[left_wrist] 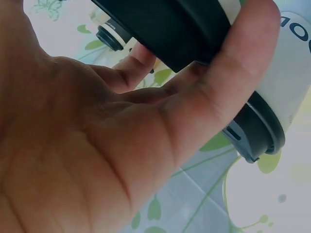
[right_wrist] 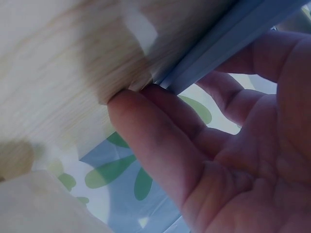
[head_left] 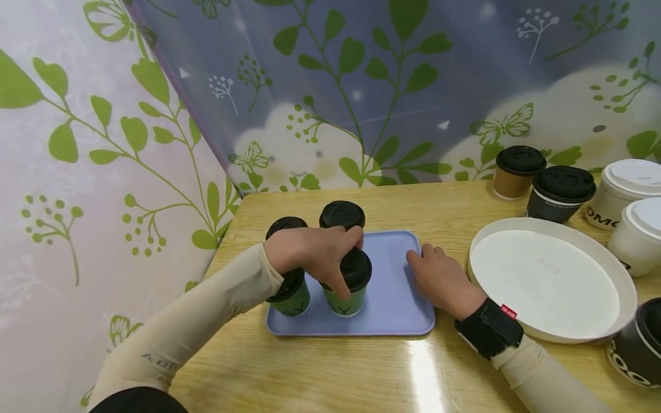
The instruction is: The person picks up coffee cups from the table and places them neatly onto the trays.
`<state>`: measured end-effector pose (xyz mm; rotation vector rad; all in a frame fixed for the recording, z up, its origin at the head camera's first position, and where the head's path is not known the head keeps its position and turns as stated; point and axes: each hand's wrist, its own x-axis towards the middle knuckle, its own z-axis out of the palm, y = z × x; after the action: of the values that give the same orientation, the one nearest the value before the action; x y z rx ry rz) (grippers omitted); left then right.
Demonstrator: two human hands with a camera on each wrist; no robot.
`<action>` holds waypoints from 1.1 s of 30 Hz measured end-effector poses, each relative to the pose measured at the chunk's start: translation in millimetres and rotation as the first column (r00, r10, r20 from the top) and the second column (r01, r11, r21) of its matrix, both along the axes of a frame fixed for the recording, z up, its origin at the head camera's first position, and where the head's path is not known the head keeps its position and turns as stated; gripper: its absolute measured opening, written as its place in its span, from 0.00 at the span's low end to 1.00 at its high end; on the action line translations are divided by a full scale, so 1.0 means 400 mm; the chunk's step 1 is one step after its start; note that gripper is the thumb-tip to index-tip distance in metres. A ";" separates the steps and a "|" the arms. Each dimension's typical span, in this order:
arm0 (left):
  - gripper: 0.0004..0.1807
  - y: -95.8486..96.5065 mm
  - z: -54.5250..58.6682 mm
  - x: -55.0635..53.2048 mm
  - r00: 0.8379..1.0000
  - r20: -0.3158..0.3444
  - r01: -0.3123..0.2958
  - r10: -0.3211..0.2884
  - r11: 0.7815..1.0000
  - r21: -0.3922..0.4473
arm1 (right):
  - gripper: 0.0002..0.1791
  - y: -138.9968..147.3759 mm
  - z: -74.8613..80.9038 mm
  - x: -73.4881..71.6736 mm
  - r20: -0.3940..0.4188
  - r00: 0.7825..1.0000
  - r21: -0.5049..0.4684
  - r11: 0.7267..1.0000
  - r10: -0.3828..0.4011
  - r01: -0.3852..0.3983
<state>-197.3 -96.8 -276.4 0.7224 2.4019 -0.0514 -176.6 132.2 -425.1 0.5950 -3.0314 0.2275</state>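
Observation:
A lavender tray (head_left: 389, 287) carries paper cups with black lids. My left hand (head_left: 320, 252) reaches over it and grips the front right cup (head_left: 343, 307), green with dark lettering, its thumb on the near side. The other fingers go round the far side, partly hidden. Left of it stands another green cup (head_left: 295, 301), half covered by my wrist; more black lids show behind, at the left (head_left: 285, 223) and right (head_left: 342, 213). My right hand (head_left: 439, 278) holds the tray's right edge; in the right wrist view the tray's rim (right_wrist: 214, 48) lies between its thumb and fingers.
Right of the tray lies a round white tray (head_left: 552, 281). Behind it stand a brown cup (head_left: 508, 182), a black cup (head_left: 549, 203) and white cups (head_left: 601, 209); another black cup (head_left: 632, 350) is at the right edge. A patterned cloth (head_left: 330, 86) hangs behind the wooden table (head_left: 310, 373).

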 end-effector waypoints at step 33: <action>0.38 -0.023 -0.018 -0.012 0.999 0.035 0.014 -0.017 0.998 0.067 | 0.11 -0.001 -0.003 -0.004 0.036 0.999 0.002 1.000 -0.018 0.018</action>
<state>-202.0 -105.9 -283.7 0.7662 2.3738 0.0346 -178.0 131.9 -426.3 0.5703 -3.0709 0.2373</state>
